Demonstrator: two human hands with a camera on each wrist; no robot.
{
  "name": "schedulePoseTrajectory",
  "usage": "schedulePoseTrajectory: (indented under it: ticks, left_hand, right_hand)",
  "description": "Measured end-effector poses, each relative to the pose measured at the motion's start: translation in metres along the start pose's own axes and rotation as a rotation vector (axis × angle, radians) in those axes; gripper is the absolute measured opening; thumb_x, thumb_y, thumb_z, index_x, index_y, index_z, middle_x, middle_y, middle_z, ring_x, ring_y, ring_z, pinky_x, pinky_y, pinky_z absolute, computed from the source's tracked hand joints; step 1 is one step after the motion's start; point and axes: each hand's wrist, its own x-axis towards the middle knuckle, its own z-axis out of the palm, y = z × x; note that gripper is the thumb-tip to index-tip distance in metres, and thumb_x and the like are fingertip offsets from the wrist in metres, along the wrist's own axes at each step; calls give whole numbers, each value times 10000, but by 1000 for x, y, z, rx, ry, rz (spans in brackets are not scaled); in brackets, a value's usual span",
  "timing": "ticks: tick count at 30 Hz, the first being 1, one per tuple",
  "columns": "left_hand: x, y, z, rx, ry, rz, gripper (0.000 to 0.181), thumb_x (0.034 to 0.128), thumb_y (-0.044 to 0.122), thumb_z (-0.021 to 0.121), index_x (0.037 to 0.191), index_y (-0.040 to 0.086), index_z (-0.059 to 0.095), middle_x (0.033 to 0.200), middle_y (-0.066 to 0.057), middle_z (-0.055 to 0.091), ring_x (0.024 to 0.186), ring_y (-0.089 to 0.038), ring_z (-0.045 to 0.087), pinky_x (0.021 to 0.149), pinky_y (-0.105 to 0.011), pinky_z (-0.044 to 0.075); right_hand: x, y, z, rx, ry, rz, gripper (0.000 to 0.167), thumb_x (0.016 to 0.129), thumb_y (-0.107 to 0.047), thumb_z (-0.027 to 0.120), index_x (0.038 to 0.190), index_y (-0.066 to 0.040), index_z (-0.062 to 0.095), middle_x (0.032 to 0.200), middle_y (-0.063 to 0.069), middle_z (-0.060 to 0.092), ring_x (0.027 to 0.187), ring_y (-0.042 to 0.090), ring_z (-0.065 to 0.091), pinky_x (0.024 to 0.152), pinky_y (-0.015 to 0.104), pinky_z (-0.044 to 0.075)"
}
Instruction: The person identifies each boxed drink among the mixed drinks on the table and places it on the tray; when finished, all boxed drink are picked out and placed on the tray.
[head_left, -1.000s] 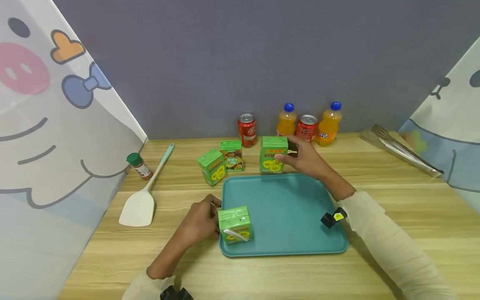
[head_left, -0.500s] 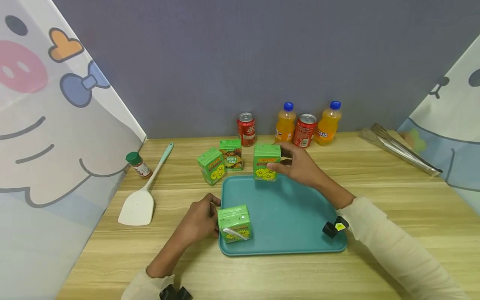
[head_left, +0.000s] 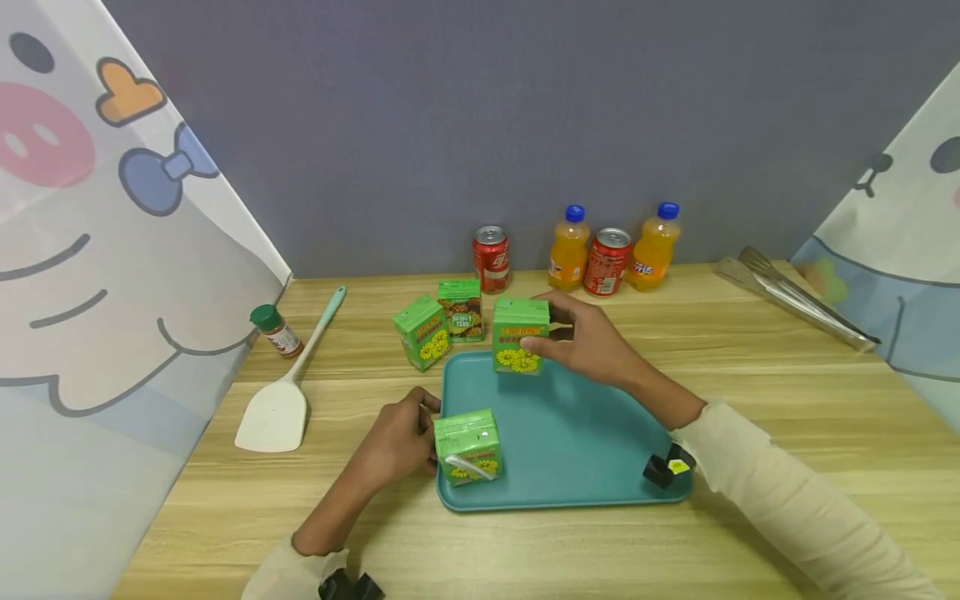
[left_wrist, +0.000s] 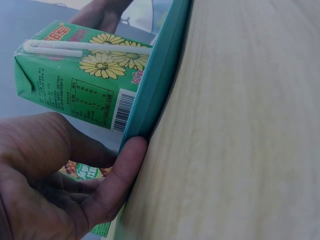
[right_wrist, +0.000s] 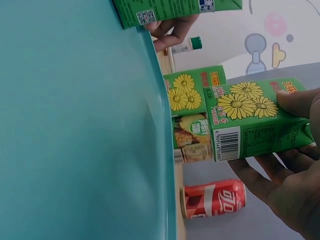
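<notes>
The right hand (head_left: 596, 343) grips a green chrysanthemum drink carton (head_left: 513, 327), thumb on its front and fingers behind, holding it upright above the far left part of the teal tray (head_left: 585, 442). Yellow flowers, orange and red Chinese characters and a barcode (right_wrist: 229, 143) mark it. The left hand (head_left: 397, 442) pinches the tray's left rim, beside another chrysanthemum carton (head_left: 465, 433) standing in the near left corner; its wrapped straw (left_wrist: 100, 46) crosses the flowers, a nutrition table (left_wrist: 90, 102) below. Beyond the tray, a third chrysanthemum carton (head_left: 423, 333) adjoins a brown-and-green carton (head_left: 462, 312) whose white lettering is too small to read. Behind stands a red Coca-Cola can (head_left: 492, 260) bearing "可口"; further right, a second red can (head_left: 606, 265) sits between two orange Fanta bottles (head_left: 655, 250), the right one labelled "芬达".
</notes>
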Motion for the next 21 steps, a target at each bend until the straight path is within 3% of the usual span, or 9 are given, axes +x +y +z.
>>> schedulePoseTrajectory:
  ticks: [6,13,21]
  left_hand:
    - [0,-1,0,-7,-2,-4,287,939,-82,574,1220,-73,520,782,-116,616,541,-197,662,482,-324,608]
    - [0,-1,1,-5,-6,-6,290,942,-79,566,1227,-72,516,782,-115,619,538,-198,660,481,-325,607]
    - [-1,1,0,-2,4,-6,283,938,-82,553,1219,-67,520,768,-111,620,527,-202,657,471,-327,602]
  right_hand:
    - [-1,-5,9,-7,-14,-25,489,885,-286,797,1305,-132,599,1136,27,681,1040,260,681,829,342,626]
    - [-2,-9,19,6,-35,-42,489,880,-278,802,1307,-147,603,1122,18,685,1022,234,684,857,440,616]
    - [-1,-11,27,-3,-64,-80,478,884,-284,797,1306,-169,604,1135,-11,676,1037,232,672,865,421,612]
